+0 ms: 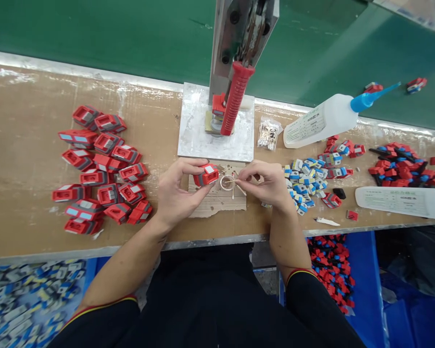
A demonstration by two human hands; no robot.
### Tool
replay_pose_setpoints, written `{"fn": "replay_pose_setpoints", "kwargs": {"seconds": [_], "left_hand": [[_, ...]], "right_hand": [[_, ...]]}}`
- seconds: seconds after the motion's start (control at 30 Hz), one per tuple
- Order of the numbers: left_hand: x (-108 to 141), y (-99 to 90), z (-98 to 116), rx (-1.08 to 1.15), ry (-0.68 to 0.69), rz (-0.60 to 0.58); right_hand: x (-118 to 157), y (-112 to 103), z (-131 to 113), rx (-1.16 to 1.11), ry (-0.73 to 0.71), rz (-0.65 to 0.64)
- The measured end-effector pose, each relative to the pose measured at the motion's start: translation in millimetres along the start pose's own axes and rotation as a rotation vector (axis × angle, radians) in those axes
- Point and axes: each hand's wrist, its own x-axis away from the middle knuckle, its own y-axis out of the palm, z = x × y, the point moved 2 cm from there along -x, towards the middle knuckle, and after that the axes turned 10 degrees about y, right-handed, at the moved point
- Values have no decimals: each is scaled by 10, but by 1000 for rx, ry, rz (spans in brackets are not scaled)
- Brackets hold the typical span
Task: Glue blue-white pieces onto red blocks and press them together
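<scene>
Between its thumb and fingers, my left hand (pixel 179 193) grips a red and grey toy part (pixel 206 175) above a piece of cardboard (pixel 217 200). My right hand (pixel 263 182) is closed in a pinch on a thin stick, whose end is over a small round white ring-shaped dish (pixel 226 182). More thin sticks lie by the dish. Just behind the hands is a metal base plate (pixel 195 130) carrying a press with a red handle (pixel 236 99), and a red part (pixel 218 104) sits under the press.
Several red toy parts (pixel 108 163) lie at the left. At the right are blue and white pieces (pixel 302 181), red and black pieces (pixel 402 164), a glue bottle (pixel 319 121), another bottle (pixel 398 200), a bag of swabs (pixel 269 133) and a blade (pixel 326 221). Bins stand below the table edge.
</scene>
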Motion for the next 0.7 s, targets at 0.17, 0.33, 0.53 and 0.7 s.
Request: {"fn": "replay_pose_setpoints", "kwargs": {"seconds": [0.17,0.33,0.53,0.7], "left_hand": [[4,-11,-11,-12,-6,2],[0,-11,-1,-6,-2,-4],[1,17,29,9,-8,-30],[29,43,30,43,17,-67]], "right_hand": [[-28,77,45,82,43,-82],[-10,42,38,43,35,-58],[2,-17,-3,-304,16,209],[-8,139,-81,-503,-43,300]]}}
